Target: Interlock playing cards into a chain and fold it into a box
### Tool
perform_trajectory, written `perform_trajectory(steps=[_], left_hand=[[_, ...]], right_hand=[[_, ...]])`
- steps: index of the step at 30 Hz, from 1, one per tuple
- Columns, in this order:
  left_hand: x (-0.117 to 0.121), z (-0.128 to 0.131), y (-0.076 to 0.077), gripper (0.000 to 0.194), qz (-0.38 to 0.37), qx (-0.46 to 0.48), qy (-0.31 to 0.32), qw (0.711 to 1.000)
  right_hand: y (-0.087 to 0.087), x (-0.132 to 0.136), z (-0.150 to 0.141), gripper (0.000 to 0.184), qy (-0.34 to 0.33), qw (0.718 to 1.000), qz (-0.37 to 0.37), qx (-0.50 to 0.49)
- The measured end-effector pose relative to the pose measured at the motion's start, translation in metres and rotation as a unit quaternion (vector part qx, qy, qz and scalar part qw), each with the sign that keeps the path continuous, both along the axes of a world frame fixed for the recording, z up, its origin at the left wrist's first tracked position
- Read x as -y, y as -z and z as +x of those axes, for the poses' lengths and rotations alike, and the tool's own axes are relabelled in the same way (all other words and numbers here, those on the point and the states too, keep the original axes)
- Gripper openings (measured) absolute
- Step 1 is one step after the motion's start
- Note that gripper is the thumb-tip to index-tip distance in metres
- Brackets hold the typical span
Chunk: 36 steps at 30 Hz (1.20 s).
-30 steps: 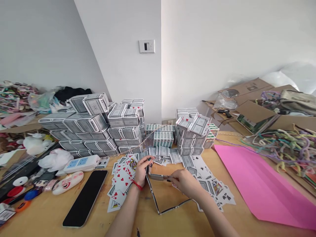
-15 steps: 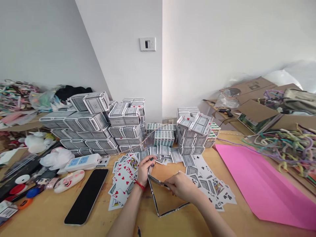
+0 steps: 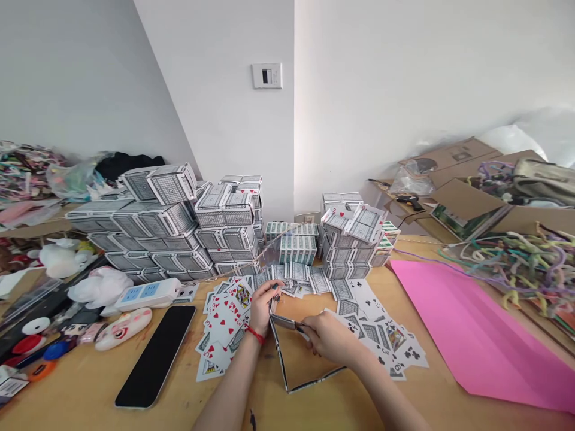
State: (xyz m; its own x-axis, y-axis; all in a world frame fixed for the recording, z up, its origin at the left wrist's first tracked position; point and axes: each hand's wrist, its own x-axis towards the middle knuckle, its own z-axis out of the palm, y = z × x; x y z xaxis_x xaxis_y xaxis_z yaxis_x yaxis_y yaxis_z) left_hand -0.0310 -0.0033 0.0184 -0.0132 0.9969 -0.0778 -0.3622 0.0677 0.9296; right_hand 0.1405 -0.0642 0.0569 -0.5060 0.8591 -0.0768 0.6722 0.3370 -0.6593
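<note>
My left hand (image 3: pixel 263 308), with a red string bracelet at the wrist, is closed around the upper left end of a thin black-and-white strip frame (image 3: pixel 282 365). The strip runs down to a corner near me, then off to the right, where my right forearm covers part of it. My right hand (image 3: pixel 326 335) is closed on a dark-handled tool with a flat grey blade (image 3: pixel 284 322), which looks like a knife. Its tip meets the strip beside my left fingers. Face-up and face-down playing cards (image 3: pixel 222 323) lie to the left, and more club cards (image 3: pixel 386 341) to the right.
Stacked blocks of playing cards (image 3: pixel 157 221) stand along the wall, with a second stack (image 3: pixel 345 239) on the right. A black phone (image 3: pixel 157 356) and a white power strip (image 3: pixel 148 293) lie left. Pink paper (image 3: pixel 476 335) and a pile of pipe cleaners (image 3: pixel 530 269) are at right.
The blade has shifted slightly to the left and up against the strip's corner. Both hands keep their grip, and the view has tilted a little.
</note>
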Motion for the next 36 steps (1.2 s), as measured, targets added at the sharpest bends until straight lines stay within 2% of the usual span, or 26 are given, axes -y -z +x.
perform_trajectory(steps=[5,11,23,30,36], left_hand=[[0.001,0.002,-0.002,0.018,0.010,-0.009,-0.008,1.000],[0.002,0.005,-0.002,0.018,0.014,-0.027,-0.015,0.999],[0.001,0.006,0.002,0.020,0.017,-0.032,-0.013,0.999],[0.004,0.008,0.001,0.019,0.027,-0.035,-0.026,0.999],[0.003,0.010,0.003,0.019,0.028,-0.037,-0.024,0.999]], right_hand=[[0.002,0.001,-0.001,0.035,-0.027,0.998,-0.029,-0.040],[0.008,0.000,-0.001,0.032,-0.040,0.997,-0.029,-0.052],[0.010,0.000,-0.003,0.028,-0.030,0.989,-0.122,-0.072],[0.009,0.000,-0.003,0.031,-0.035,0.998,-0.046,-0.025],[0.008,0.001,-0.004,0.031,-0.055,0.998,-0.030,0.014]])
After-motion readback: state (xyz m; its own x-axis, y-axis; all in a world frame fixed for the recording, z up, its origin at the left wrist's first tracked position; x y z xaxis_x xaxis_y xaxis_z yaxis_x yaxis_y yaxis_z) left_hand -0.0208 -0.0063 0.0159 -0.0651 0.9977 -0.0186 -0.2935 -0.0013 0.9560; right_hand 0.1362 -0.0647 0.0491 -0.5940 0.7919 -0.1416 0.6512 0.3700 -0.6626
